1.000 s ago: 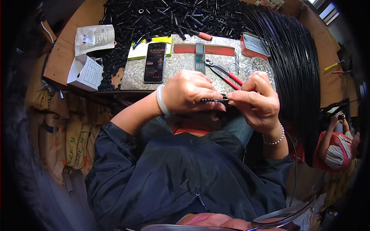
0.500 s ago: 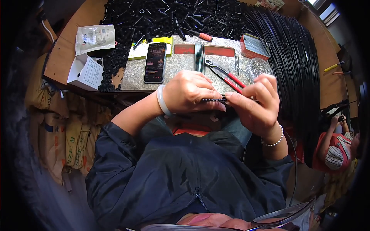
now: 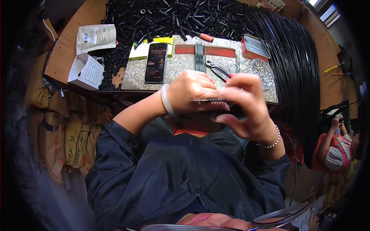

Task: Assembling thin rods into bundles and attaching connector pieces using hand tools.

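My left hand [image 3: 194, 91], with a pale bangle at the wrist, is closed around a thin dark rod with a beaded-looking texture [image 3: 217, 100]. A fine bright wire-like end [image 3: 198, 100] sticks out on its left side. What lies under the palm is hidden. Close beside its right end, my right hand [image 3: 248, 106] has thumb and fingers spread apart, slightly blurred, with nothing visible between them. Behind the hands, red-handled pliers [image 3: 217, 69] lie on the speckled board [image 3: 133, 77], beside a bundle of thin rods [image 3: 200, 57].
A phone [image 3: 156, 63], a red strip [image 3: 219, 51] and an open red box [image 3: 255, 47] lie on the board. Black tubular parts [image 3: 173, 17] heap behind it. Long black strands [image 3: 296, 65] cover the right side; a white carton [image 3: 86, 73] stands left. Another person [image 3: 335, 154] sits at right.
My right hand has let go of the rod's right end, its thumb and fingers parting and shifting left. The left hand stays nearly in place, and a thin bright end now shows.
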Tool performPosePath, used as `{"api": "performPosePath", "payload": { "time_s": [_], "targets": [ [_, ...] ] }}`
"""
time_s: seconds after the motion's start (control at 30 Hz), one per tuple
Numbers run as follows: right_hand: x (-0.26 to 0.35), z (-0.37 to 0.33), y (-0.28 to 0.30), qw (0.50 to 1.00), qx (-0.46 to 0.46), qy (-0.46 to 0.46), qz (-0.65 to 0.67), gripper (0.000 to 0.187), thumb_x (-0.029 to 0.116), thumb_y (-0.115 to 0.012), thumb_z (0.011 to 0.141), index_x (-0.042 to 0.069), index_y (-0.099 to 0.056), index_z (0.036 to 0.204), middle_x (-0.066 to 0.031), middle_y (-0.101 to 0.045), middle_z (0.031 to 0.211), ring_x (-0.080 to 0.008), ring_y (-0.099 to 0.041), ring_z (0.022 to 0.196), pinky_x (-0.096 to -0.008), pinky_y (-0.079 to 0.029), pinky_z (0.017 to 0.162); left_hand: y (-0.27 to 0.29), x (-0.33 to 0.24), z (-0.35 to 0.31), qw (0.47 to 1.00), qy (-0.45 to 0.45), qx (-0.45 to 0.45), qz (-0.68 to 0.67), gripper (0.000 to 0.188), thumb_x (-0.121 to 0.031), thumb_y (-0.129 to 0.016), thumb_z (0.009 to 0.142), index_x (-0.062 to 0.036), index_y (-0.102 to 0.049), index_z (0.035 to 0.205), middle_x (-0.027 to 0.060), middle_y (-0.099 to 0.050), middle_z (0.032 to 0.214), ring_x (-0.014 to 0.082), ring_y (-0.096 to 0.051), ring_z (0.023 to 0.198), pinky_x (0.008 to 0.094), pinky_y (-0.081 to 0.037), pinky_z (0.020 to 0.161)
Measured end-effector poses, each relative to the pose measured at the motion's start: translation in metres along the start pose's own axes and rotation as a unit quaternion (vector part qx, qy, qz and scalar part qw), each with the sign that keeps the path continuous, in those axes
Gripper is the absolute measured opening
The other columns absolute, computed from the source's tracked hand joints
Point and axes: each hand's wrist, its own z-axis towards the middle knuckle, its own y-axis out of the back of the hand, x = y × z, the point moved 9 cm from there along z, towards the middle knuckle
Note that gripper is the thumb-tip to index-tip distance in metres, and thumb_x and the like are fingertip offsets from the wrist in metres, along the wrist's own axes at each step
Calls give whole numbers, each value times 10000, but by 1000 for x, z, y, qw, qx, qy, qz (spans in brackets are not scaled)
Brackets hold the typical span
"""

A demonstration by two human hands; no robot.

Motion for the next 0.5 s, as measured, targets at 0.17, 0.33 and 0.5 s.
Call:
{"api": "performPosePath", "payload": {
  "time_s": [0.17,0.33,0.5],
  "targets": [
    [-62,-52,-17,974,-82,-124,169,839,282,-842,652,17,-388,1306,-161,-487,1244,-215,-513,1076,-351,-398,957,-50,37,-21,976,16,210,64,1005,-646,-701,537,-87,-445,1332,173,-450,1352,321,-388,1295,470,-315,1057],
    [-102,-88,-121,913,-86,-285,280,566,70,-801,694,15,-500,1169,-71,-617,969,-135,-579,902,-284,-456,851,-86,142,-62,944,44,267,190,1024,-711,-646,580,-95,-381,1353,187,-223,1486,376,-135,1398,560,-137,1106],
    [-85,-102,-84,936,-261,-222,85,127,77,-658,851,63,-533,865,-19,-536,735,-122,-508,693,-290,-452,724,-95,145,-58,954,92,204,198,959,-739,-587,630,-72,-399,1293,199,-222,1476,404,-89,1399,593,-69,1099]
  ]
}}
